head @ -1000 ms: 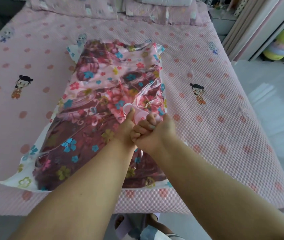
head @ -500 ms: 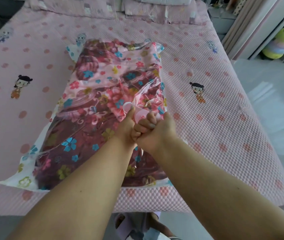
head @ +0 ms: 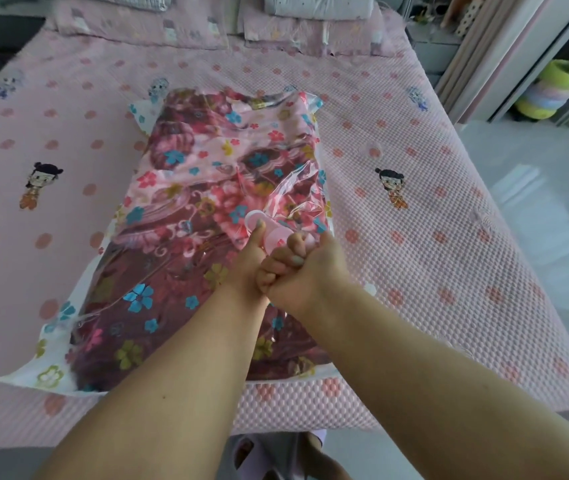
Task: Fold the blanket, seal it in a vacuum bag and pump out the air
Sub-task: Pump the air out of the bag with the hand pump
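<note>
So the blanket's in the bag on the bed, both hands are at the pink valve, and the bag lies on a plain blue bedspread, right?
Not quite. The head view shows the bedspread is pink with darker dots and small cartoon figures, not plain blue. The rest holds: the floral blanket is inside the clear vacuum bag on the bed, and the left hand and right hand are at the pink valve.

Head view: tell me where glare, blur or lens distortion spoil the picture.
Head view: daylight from the right washes out the floor; glare streaks the vacuum bag over the blanket; wide-angle lens bows the bed edges and stretches the forearms; the far pillows look soft; both hands, left and right, are sharp at the pink valve.
</note>
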A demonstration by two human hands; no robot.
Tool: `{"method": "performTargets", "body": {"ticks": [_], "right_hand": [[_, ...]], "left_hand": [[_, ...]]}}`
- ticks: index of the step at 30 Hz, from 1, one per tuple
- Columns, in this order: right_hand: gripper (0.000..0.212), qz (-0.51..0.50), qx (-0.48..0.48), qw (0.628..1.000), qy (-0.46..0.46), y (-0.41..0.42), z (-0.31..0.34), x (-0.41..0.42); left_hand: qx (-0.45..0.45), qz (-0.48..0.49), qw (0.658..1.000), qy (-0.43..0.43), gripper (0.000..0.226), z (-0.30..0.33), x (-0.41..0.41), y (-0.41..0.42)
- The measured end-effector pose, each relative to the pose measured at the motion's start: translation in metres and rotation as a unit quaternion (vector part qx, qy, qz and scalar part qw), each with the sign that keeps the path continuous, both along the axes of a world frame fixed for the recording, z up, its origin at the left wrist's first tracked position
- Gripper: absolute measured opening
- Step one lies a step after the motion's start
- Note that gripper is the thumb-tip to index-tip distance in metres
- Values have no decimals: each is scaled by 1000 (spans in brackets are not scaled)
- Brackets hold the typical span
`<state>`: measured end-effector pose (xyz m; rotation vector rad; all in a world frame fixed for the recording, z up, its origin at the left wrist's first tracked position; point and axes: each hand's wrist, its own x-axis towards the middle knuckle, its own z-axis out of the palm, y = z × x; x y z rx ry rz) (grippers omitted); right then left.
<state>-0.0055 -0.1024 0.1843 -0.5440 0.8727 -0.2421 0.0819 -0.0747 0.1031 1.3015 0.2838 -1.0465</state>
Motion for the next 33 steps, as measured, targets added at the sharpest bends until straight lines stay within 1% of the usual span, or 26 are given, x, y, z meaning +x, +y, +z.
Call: {"method": "performTargets", "body": {"ticks": [1,3,4,5,6,8,9,11,12,13,14,15,16,17,18,19,20,21,23,24,26,27,28,30,32,33], "right_hand": [[58,11,17,1000,-24,6,5,-12],[50,39,69,994,-71,17,9,-45],[50,49,85,990,-99,23,14,-60],[55,44,88,988,-116,24,16,-71],[61,25,94,988,-118,21,14,-73],[68,-23,131,987,-92,10,11,-53],[68,-38,128,989,-66,5,7,-35],[64,-49,83,995,-19,-2,3,-1],[61,-38,49,998,13,-5,0,7],[58,-17,3,1000,16,-4,-1,1],[54,2,-5,1000,-5,1,2,-11],[51,18,16,1000,-20,7,8,-26],[50,29,54,997,-52,12,9,-46],[52,46,83,991,-95,19,13,-63],[56,47,79,988,-125,21,15,-75],[60,30,67,989,-132,18,13,-77],[63,12,70,990,-126,14,12,-71],[65,-9,81,992,-98,10,11,-57],[63,-40,89,994,-47,3,8,-21],[62,-49,69,996,-25,0,6,-4],[61,-19,8,999,31,-6,2,7],[60,-3,-1,1000,21,-3,1,-1],[60,11,19,1000,-3,3,2,-15],[61,20,94,992,-76,14,5,-48],[61,11,99,989,-106,16,10,-64],[63,-8,104,989,-106,12,10,-59]], "left_hand": [[1,8,1000,5,50,0,0,2],[-57,52,993,88,44,4,-3,4],[-102,82,986,106,38,1,-3,4],[-126,100,981,112,34,-1,-3,4],[-131,109,979,114,36,-1,-3,3],[-101,84,985,109,51,-2,-4,1],[-77,53,990,102,58,-1,-4,1],[-62,4,992,107,60,1,-3,2],[-62,-3,991,120,60,3,-2,2],[-59,0,990,125,59,2,-2,2],[-53,10,992,116,58,1,-1,1],[-56,33,992,111,54,-1,-2,0],[-87,66,986,124,49,0,-3,1],[-111,95,981,128,46,-2,-3,2],[-128,115,977,128,46,-4,-3,1],[-126,127,976,126,47,-6,-2,0],[-125,134,974,131,49,-6,-2,-1],[-113,125,977,131,50,-6,-2,-2],[-101,69,982,144,53,-2,-3,-3],[-108,38,981,156,57,1,-3,-2],[-108,5,981,162,65,3,-1,-1],[-86,8,986,146,64,3,-1,0],[-73,29,989,126,58,2,-1,0],[-95,96,983,123,45,1,-3,3],[-122,123,977,128,46,1,-3,2],[-113,128,977,127,47,0,-2,1]]}}
